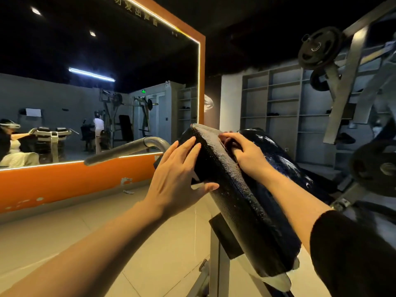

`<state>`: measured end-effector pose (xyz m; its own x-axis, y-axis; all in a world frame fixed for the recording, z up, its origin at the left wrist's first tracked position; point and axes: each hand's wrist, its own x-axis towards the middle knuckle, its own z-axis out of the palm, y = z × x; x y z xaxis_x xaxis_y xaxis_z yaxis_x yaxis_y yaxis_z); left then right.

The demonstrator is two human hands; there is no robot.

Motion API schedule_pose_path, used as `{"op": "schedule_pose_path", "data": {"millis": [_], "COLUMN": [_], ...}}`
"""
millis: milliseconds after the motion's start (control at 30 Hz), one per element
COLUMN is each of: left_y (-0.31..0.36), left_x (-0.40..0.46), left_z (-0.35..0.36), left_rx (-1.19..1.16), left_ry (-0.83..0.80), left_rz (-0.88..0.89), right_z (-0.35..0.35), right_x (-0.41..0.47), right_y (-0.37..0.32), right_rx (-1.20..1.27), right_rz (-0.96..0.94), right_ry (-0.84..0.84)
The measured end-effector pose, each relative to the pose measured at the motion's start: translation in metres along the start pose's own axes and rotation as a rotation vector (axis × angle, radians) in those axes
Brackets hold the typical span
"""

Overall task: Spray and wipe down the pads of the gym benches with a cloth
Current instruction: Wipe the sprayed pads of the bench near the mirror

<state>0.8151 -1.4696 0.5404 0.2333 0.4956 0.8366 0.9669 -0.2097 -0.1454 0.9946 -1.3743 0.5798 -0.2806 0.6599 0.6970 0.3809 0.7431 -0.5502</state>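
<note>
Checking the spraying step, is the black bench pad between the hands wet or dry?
Wet, it seems: the bench pad glistens with fine droplets along its top edge and right face. The left hand and right hand both touch it.

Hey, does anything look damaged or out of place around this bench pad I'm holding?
Yes. The orange wall panel below the mirror has chipped, peeling paint, with a flake on the floor. The bench pad shows white material at its lower end, possibly torn covering.
</note>
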Motion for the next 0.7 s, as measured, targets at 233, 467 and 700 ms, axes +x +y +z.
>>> {"op": "schedule_pose_path", "data": {"millis": [233, 467, 700], "left_y": [0.039, 0.074, 0.104], "left_x": [-0.028, -0.052, -0.076], "left_z": [-0.002, 0.008, 0.018], "left_rx": [-0.075, -0.161, -0.191], "left_ry": [-0.034, -0.076, -0.058], "left_rz": [-0.02, -0.049, -0.109], "right_z": [0.002, -0.01, -0.025], "right_x": [-0.056, -0.098, -0.138], "right_y": [-0.024, 0.002, 0.024], "right_rx": [-0.005, 0.014, -0.046], "right_rz": [-0.101, 0.123, 0.327], "right_ry": [-0.039, 0.098, 0.15]}}
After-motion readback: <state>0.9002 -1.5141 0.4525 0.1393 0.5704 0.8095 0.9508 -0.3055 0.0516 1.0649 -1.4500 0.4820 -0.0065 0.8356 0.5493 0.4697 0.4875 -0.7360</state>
